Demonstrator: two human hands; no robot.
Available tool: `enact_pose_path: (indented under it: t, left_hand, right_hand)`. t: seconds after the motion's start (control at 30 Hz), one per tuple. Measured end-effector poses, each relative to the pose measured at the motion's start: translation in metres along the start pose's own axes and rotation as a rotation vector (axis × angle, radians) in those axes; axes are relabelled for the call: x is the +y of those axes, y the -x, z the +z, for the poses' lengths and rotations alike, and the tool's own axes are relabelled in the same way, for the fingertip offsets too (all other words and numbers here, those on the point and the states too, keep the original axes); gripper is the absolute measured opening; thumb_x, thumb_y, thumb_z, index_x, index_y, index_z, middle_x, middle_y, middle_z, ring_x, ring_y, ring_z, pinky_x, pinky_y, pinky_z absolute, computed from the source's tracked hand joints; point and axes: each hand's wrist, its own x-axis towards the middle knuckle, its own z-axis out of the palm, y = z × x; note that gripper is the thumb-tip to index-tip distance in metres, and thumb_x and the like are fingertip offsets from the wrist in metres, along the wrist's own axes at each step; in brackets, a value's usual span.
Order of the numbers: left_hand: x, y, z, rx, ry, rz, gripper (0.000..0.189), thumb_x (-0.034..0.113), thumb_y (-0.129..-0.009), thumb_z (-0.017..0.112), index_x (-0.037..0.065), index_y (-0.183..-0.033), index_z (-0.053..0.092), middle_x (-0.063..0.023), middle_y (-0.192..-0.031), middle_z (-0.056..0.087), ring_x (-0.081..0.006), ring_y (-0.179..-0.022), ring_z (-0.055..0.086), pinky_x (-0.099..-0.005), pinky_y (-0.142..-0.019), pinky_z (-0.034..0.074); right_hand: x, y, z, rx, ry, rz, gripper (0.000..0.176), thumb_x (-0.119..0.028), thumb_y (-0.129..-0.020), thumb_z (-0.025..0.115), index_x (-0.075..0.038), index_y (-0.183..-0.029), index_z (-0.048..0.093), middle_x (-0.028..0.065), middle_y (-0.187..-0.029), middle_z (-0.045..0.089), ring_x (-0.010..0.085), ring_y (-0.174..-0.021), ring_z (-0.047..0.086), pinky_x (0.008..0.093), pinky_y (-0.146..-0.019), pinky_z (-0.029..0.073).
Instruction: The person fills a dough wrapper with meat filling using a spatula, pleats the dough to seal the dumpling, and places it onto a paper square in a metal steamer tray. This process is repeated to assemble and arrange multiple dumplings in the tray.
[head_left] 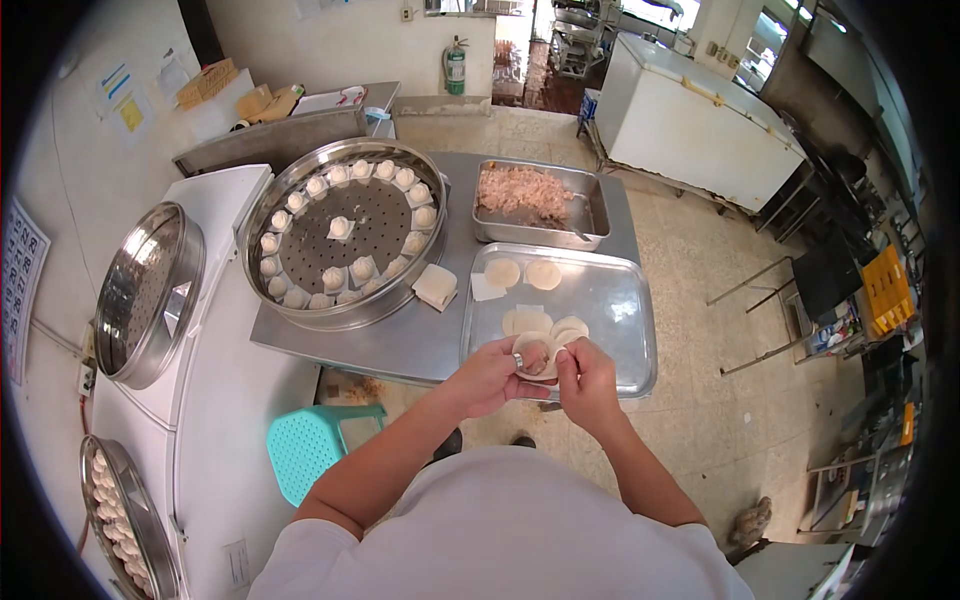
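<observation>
My left hand (pixel 487 380), with a ring on one finger, cradles a round dough wrapper (pixel 522 347) with a lump of meat filling (pixel 537 358) in its middle. The thumb and fingers of my right hand (pixel 592 385) are closed on the right edge of this wrapper. Both hands are over the near edge of a metal tray (pixel 632 300). Several flat dough rounds (pixel 543 275) and white paper squares lie on the tray. Behind it stands a metal pan (pixel 590 205) of minced meat filling (pixel 522 190), with a utensil handle at its right side.
At the left of the steel table (pixel 400 345), a round perforated steamer tray (pixel 345 205) holds several pleated buns on papers. A paper stack (pixel 435 286) lies beside it. More steamer trays (pixel 150 290) rest on the white surface at left. A turquoise stool (pixel 305 452) stands below.
</observation>
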Motion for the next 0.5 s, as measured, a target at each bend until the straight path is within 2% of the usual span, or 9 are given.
enact_pose_path:
  t: [0.07,0.13,0.23,0.33,0.5]
  left_hand:
    - [-0.003,-0.002,0.0,0.013,-0.033,0.034,0.026,0.021,-0.105,0.059,0.005,-0.126,0.06,-0.0048,-0.112,0.065,-0.0188,-0.097,0.069,-0.0348,-0.081,0.061]
    - [-0.001,0.0,0.005,0.066,-0.142,0.066,0.028,0.024,-0.106,0.06,0.003,-0.125,0.06,-0.0069,-0.113,0.066,-0.0182,-0.096,0.069,-0.0331,-0.077,0.06]
    - [0.013,0.012,0.017,0.096,-0.29,0.052,0.028,0.024,-0.105,0.061,0.005,-0.126,0.06,-0.0031,-0.106,0.064,-0.0171,-0.093,0.068,-0.0296,-0.073,0.059]
    - [0.016,0.014,0.017,0.044,-0.39,0.099,0.028,0.026,-0.105,0.062,0.005,-0.123,0.061,-0.0024,-0.101,0.064,-0.0148,-0.088,0.067,-0.0283,-0.068,0.056]
    - [0.014,0.009,0.005,0.01,-0.489,0.056,0.024,0.024,-0.104,0.063,0.003,-0.115,0.063,-0.0028,-0.094,0.065,-0.0126,-0.08,0.065,-0.0281,-0.063,0.053]
  right_hand:
    - [-0.001,0.002,0.002,-0.012,-0.04,0.041,0.009,-0.001,-0.094,0.062,0.001,-0.086,0.059,0.0175,-0.076,0.057,0.0332,-0.066,0.056,0.0414,-0.06,0.045]
    - [-0.005,0.0,-0.004,-0.011,-0.018,0.005,0.007,-0.001,-0.095,0.063,0.002,-0.089,0.059,0.0172,-0.079,0.058,0.0327,-0.068,0.057,0.0407,-0.06,0.045]
    - [-0.021,-0.005,-0.009,-0.001,-0.059,-0.011,0.005,-0.001,-0.095,0.063,0.003,-0.094,0.06,0.017,-0.083,0.058,0.0321,-0.072,0.058,0.0397,-0.062,0.046]
    - [-0.023,-0.008,-0.013,-0.066,-0.051,-0.043,0.006,-0.001,-0.095,0.063,0.003,-0.098,0.06,0.017,-0.086,0.059,0.0317,-0.075,0.059,0.0389,-0.063,0.047]
    - [-0.016,-0.003,-0.013,-0.13,0.029,-0.067,0.007,-0.002,-0.094,0.065,0.002,-0.098,0.06,0.0171,-0.087,0.059,0.0317,-0.073,0.059,0.0392,-0.062,0.047]
